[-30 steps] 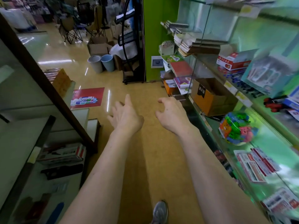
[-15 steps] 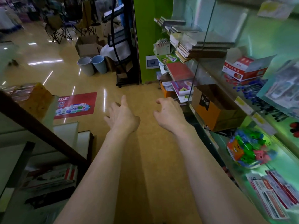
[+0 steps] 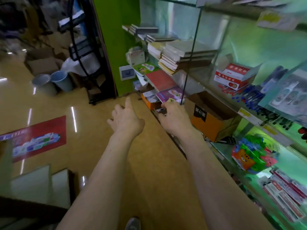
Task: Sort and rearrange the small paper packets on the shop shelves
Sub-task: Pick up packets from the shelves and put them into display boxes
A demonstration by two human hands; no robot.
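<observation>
Reaching left hand [image 3: 127,121]: fingers spread, nothing is held.
Right hand [image 3: 174,120]: fingers curled beside cardboard box [image 3: 211,128]; grasp cannot be told.

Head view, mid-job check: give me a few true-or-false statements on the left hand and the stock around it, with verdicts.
1. The left hand holds nothing, fingers spread. True.
2. The orange cardboard box is sealed shut. False: its top flaps stand open.
3. Two bins stand side by side on the floor. True.
4. The floor mat is green. False: it is red.
5. The red-and-white box sits on a shelf higher than the orange cardboard box. True.
</observation>
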